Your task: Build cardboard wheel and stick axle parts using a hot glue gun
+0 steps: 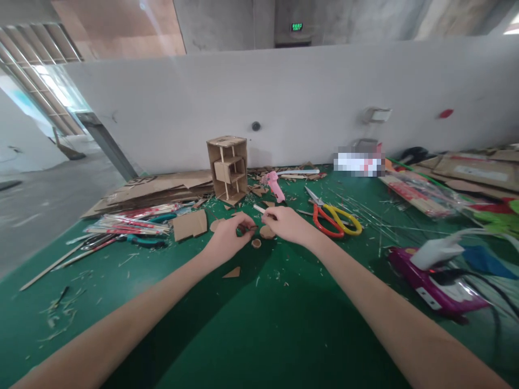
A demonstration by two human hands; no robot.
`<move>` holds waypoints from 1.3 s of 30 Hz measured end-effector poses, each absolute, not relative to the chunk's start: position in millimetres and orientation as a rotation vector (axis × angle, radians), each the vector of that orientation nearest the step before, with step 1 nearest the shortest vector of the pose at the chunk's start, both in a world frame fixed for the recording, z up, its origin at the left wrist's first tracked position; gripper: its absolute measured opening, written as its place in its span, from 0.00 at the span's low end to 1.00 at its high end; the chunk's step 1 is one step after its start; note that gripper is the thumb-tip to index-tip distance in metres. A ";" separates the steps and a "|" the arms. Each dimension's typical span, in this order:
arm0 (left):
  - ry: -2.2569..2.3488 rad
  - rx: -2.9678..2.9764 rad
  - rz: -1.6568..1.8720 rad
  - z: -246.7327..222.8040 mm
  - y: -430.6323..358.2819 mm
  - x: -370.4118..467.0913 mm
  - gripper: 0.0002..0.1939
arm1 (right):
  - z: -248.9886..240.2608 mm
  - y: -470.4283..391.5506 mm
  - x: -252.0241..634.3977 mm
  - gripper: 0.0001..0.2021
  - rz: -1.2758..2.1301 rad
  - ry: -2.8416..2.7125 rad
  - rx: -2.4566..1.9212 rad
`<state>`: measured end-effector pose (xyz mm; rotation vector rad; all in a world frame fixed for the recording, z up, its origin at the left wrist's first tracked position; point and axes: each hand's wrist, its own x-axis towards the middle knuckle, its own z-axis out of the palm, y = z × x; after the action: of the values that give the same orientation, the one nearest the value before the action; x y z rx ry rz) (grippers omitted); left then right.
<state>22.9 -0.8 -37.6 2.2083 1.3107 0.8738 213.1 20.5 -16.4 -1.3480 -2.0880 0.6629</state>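
Near the middle of the green table, my left hand [232, 236] is closed in a pinch. Something small and dark shows at its fingertips, too unclear to name. Close by on the right, my right hand [286, 222] is closed, with a slim white stick [258, 208] poking out from its fingers. Between and below the hands lie a small round cardboard disc [256, 243] and a larger cardboard disc [267, 232], the larger partly under my right hand. Another cardboard disc [216, 225] is half hidden behind my left hand. A triangular cardboard scrap [232, 272] lies nearer me.
Behind the hands stand a cardboard shelf tower [227, 170] and a pink glue gun [275, 187]. Scissors [330, 213] with red and yellow handles lie right, beyond them a purple power strip [436, 286]. Left are pliers [145, 241], bundled sticks [132, 224] and a cardboard piece [190, 225].
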 end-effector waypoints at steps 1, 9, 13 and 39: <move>1.325 2.233 0.860 -36.3 0.8 25.5 0.05 | -17.4 19.6 214.4 0.08 0.678 -2.133 -1.352; 1.244 2.222 0.867 -23.2 17.5 51.3 0.07 | -12.5 20.4 225.6 0.08 0.640 -2.116 -1.263; 1.402 2.185 0.904 -30.4 15.4 57.5 0.05 | -22.8 20.7 221.5 0.06 0.480 -2.087 -1.348; 1.490 2.440 0.604 -42.9 26.4 29.6 0.06 | -26.3 13.3 223.3 0.11 0.392 -2.392 -1.377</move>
<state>29.6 26.4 -42.9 2.4404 1.4904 0.6040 223.3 13.3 -26.3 -1.3767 -2.3920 0.3919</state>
